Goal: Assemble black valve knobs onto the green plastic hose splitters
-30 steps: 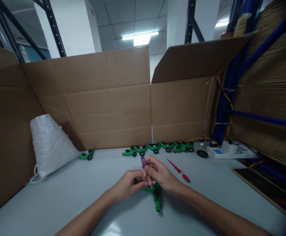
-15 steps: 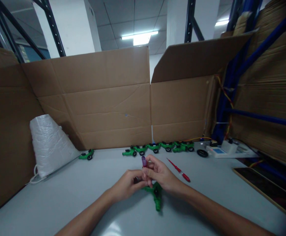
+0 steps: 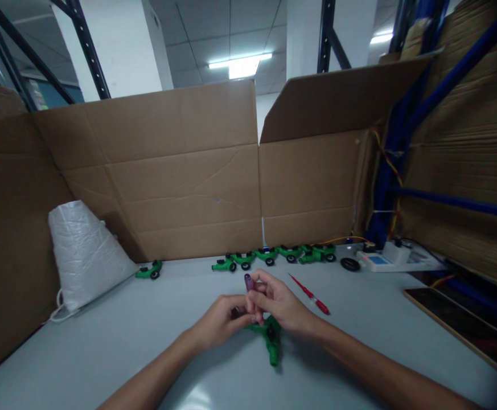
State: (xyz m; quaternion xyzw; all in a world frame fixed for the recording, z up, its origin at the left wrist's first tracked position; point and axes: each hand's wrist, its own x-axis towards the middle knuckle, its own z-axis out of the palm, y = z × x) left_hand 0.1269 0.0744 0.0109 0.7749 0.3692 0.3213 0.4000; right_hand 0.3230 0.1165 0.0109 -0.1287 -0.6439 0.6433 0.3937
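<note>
Between thumb and fingers, my right hand (image 3: 284, 304) grips a screwdriver by its purple see-through handle (image 3: 249, 282), which points up. The screwdriver's lower end is hidden behind my fingers. My left hand (image 3: 218, 322) is closed on the left side of a green toy vehicle (image 3: 272, 344), right under the screwdriver. Something dark shows between the left thumb and fingers, too covered to make out. The toy's narrow green end points toward me over the white table (image 3: 115, 347). Both hands touch each other at the fingertips.
Several green toy vehicles (image 3: 269, 258) with black wheels stand along the back, and one more (image 3: 150, 270) sits farther left. A red screwdriver (image 3: 310, 295) lies right of my hands. Behind it are a black ring (image 3: 350, 265) and a power strip (image 3: 402, 261). A white wrapped bag (image 3: 88, 262) leans at left.
The purple handle has turned slightly and tilts a little more toward the left hand. Both hands keep nearly the same place, and the whole view has shifted slightly.
</note>
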